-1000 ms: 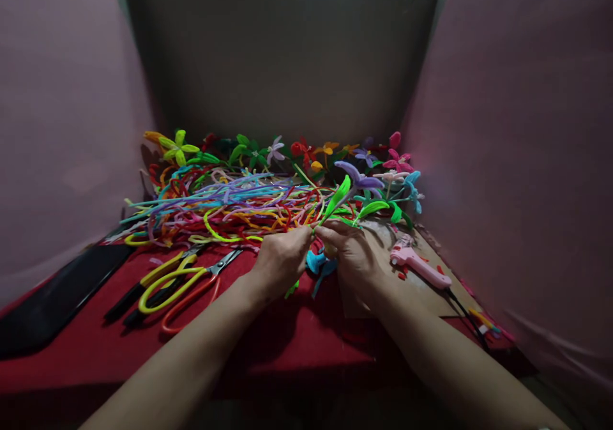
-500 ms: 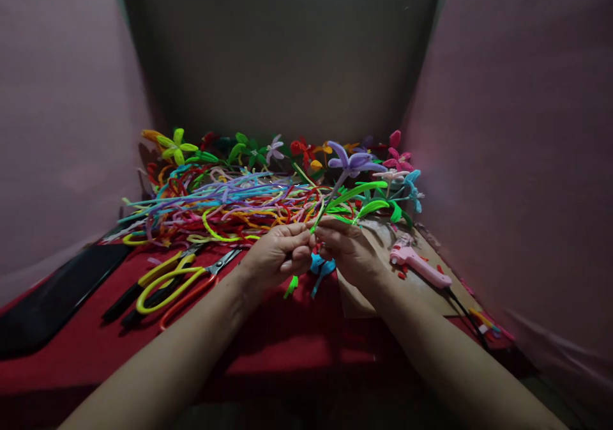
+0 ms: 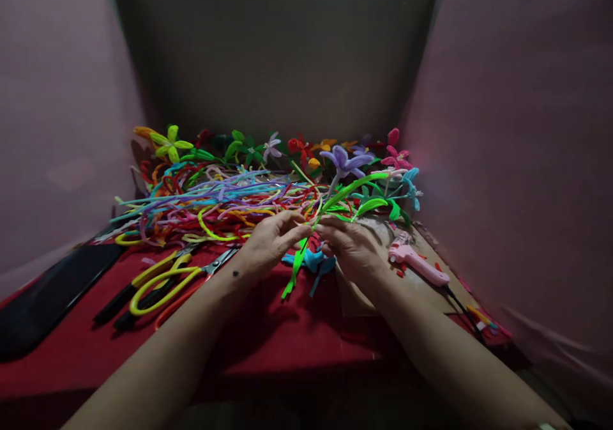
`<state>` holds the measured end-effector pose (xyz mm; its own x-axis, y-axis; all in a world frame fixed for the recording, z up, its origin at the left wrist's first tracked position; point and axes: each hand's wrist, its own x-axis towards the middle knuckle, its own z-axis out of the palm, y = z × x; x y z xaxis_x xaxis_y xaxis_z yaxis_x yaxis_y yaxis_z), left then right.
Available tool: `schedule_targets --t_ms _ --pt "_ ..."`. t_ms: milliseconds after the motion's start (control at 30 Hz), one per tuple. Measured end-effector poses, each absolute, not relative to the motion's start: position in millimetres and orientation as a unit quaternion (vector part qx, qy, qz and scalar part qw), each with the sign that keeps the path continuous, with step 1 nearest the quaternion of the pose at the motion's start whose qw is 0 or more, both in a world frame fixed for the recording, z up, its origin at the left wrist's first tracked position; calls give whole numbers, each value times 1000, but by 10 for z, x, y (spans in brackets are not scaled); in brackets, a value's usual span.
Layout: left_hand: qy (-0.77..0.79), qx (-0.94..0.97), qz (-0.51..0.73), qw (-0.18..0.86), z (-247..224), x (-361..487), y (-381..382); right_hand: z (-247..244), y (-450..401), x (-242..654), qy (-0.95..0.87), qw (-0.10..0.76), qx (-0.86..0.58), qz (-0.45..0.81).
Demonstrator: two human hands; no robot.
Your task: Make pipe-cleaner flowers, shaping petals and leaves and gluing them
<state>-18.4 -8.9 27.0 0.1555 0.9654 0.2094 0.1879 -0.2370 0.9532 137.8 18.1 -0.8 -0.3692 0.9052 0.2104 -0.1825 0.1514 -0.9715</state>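
A purple pipe-cleaner flower (image 3: pixel 345 161) stands tilted above my hands, with a long green leaf (image 3: pixel 357 189) along its stem. My right hand (image 3: pixel 352 245) pinches the stem at the leaf's base. Thumb and forefinger of my left hand (image 3: pixel 274 241) meet at the same spot, closed on the stem; the exact contact is partly hidden. Below the fingers hang green pipe-cleaner ends (image 3: pixel 294 273). Just behind them a blue pipe-cleaner piece (image 3: pixel 313 261) lies on the red cloth (image 3: pixel 268 347).
A heap of coloured pipe cleaners (image 3: pixel 225 203) spreads behind my hands, with finished flowers (image 3: pixel 172 144) along the back. Scissors (image 3: pixel 165 289) and yellow-handled pliers (image 3: pixel 151 276) lie left, beside a black case (image 3: pixel 52 302). On the right, a pink glue gun (image 3: pixel 419 264) rests on cardboard (image 3: pixel 359 299).
My left hand has loosened its curled fingers and turned, so more of the green ends shows below. The flower head has shifted slightly left and stands more upright.
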Motion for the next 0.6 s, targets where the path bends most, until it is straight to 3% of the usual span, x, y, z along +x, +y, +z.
schedule_targets --t_ms 133,333,600 --pt "445 613 521 392 290 -164 -102 20 96 1315 -611 453 -309 571" --pt "475 619 488 391 269 -187 -117 41 39 1247 -623 394 -321 595" --pt "490 679 472 275 223 -193 -100 44 94 1302 -682 324 -340 561"
